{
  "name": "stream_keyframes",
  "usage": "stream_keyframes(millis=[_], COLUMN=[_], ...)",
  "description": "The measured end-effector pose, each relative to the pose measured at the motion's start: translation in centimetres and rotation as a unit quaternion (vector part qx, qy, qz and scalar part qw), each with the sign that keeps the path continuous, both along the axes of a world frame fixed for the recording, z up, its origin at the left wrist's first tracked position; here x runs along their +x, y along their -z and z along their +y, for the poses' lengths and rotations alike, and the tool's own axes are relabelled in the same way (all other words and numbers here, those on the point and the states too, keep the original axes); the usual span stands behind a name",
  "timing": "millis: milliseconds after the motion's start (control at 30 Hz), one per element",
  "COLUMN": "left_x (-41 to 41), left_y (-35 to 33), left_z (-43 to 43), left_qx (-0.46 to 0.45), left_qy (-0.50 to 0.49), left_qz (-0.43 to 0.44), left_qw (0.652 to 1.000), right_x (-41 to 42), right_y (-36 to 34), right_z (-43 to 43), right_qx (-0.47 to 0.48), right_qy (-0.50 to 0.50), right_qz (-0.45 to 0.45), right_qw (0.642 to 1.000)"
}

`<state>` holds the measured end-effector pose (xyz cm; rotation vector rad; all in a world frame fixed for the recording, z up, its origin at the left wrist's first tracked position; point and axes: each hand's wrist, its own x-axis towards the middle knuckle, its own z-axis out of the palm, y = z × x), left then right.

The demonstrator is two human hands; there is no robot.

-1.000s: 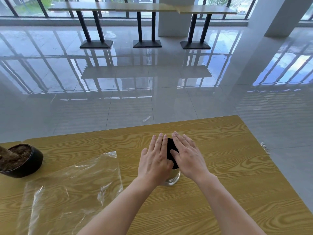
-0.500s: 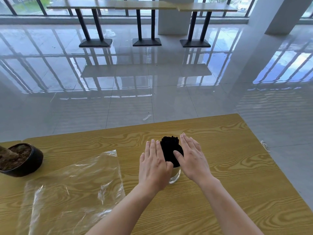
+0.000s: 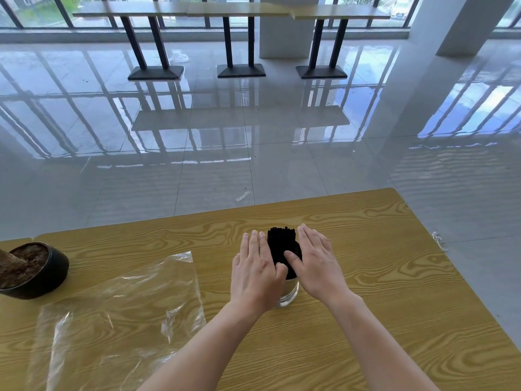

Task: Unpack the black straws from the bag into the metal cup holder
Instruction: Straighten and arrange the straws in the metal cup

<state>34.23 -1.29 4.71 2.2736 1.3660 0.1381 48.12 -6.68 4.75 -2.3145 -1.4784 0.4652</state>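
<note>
**Straws Are Standing in the Cup, Hands Are Patting Them Neat**

The big wooden tabletop (image 3: 394, 277) is carrying everything. It is sitting on a shiny tiled floor.

The clear plastic bag (image 3: 112, 320) is lying flat and crinkled on the left side of the tabletop, well apart from the cup. It is looking empty. It is probably very light, soft and slippery, so pinching one edge would be the best way to lift it.

A black plant pot (image 3: 42, 275) full of soil is sitting at the far left edge.

The left hand (image 3: 255, 275) is staying open, with its fingers straight and flat against the left side of the straws. The right hand (image 3: 315, 266) is open too. Its fingers are lying straight along the right side, and its thumb is resting across the front of the bunch. Neither hand is gripping anything.

The metal cup holder (image 3: 287, 292) is standing upright between the two hands, partly hidden by them. It is looking smooth and shiny, so it may slide if pushed.

The black straws (image 3: 280, 241) are standing in it as one tight bunch, with their tops sticking out. They are thin and light and may bend, so gently squeezing the whole bunch from both sides is probably safest.
</note>
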Motion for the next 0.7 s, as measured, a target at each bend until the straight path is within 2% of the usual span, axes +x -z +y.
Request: stream_keyframes(millis=[267, 433, 700], left_x=[-1.4, -3.2, -9.0], left_y=[-0.6, -1.9, -4.0], left_z=[0.7, 1.9, 2.6], left_qx=[0.018, 0.074, 0.145], left_qy=[-0.005, 0.003, -0.039], left_qz=[-0.016, -0.005, -0.001], left_qw=[1.0, 0.997, 0.989], right_x=[0.1, -0.5, -3.5], right_y=[-1.4, -3.5, -6.1], right_z=[-0.3, 0.1, 1.3], right_qx=[0.044, 0.079, 0.118], right_qy=[-0.002, -0.015, -0.075], right_qz=[-0.005, -0.025, -0.079], right_qw=[0.999, 0.996, 0.987])
